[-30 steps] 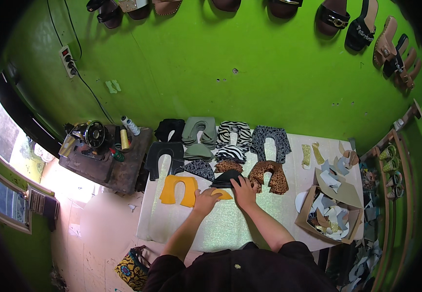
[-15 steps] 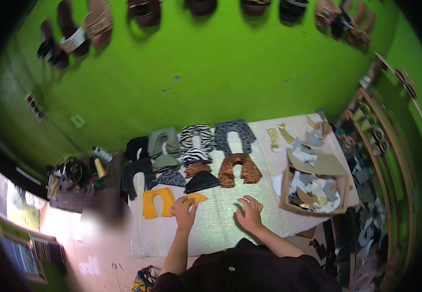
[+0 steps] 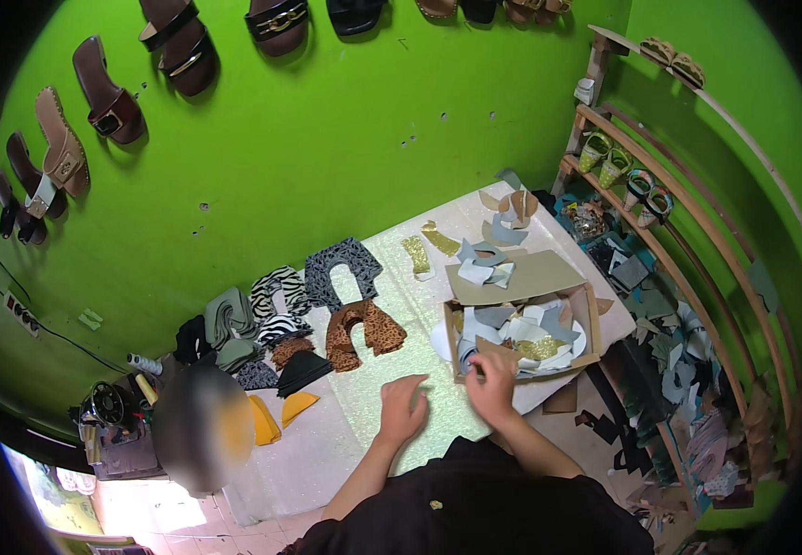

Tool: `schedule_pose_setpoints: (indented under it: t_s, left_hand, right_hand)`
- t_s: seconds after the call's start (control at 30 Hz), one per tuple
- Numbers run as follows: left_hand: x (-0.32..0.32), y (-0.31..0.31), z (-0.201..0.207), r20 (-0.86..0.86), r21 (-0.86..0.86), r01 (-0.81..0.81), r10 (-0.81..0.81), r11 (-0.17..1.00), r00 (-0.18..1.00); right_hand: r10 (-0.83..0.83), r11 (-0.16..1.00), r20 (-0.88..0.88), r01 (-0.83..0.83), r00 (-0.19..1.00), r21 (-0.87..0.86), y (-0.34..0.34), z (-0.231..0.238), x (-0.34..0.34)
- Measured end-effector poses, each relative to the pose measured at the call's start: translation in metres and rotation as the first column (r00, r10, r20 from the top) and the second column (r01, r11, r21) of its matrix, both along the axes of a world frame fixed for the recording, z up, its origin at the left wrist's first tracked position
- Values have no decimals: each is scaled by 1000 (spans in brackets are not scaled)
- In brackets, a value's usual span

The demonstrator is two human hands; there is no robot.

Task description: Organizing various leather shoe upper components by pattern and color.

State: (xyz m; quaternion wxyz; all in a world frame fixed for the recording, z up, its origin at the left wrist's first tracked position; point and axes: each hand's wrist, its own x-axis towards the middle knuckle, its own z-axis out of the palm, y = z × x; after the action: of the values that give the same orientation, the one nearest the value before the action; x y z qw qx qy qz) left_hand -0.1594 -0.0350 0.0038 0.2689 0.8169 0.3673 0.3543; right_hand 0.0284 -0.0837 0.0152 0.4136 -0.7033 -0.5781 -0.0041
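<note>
My left hand (image 3: 404, 409) hovers over the pale shiny table covering, thumb apart from its loosely bent fingers, with nothing in it. At the near left corner of an open cardboard box (image 3: 532, 372) is my right hand (image 3: 493, 387), its thumb and fingers apart near the rim. I cannot tell whether it touches the box. White, grey and gold scraps (image 3: 541, 348) fill the box. Left of my hands lie a yellow half-moon piece (image 3: 300, 409) and a larger yellow piece (image 3: 265, 421), partly hidden by a blurred patch.
Beyond my left hand are leopard-print pieces (image 3: 353, 339), black pieces (image 3: 304, 373), zebra-print pieces (image 3: 279, 292) and a grey patterned arch (image 3: 343, 268). Gold strips (image 3: 416, 255) lie behind the box. Sandals (image 3: 114, 116) hang on the green wall; a wooden rack (image 3: 660, 180) stands right.
My view has swung to the right. My left hand has left the yellow pieces, and my right hand has moved over to the box's near left corner.
</note>
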Motion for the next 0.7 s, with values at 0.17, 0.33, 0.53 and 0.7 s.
schedule_pose_setpoints:
  t_s: [0.17, 0.33, 0.53, 0.7]
  left_hand:
    - [57, -1, 12, -73, -7, 170, -170, 985, 983]
    - [82, -7, -2, -253, -52, 134, -143, 990, 957]
    - [93, -15, -9, -271, -52, 12, -25, 999, 962]
    - [105, -15, 2, -208, -145, -116, 84, 983, 975]
  right_hand:
    - [-263, 785, 326, 398, 908, -475, 7, 3, 71]
    - [80, 744, -104, -129, 991, -656, 5, -32, 102]
    - [295, 900, -117, -317, 948, -299, 11, -6, 119]
    - [285, 839, -699, -523, 656, -149, 18, -3, 159]
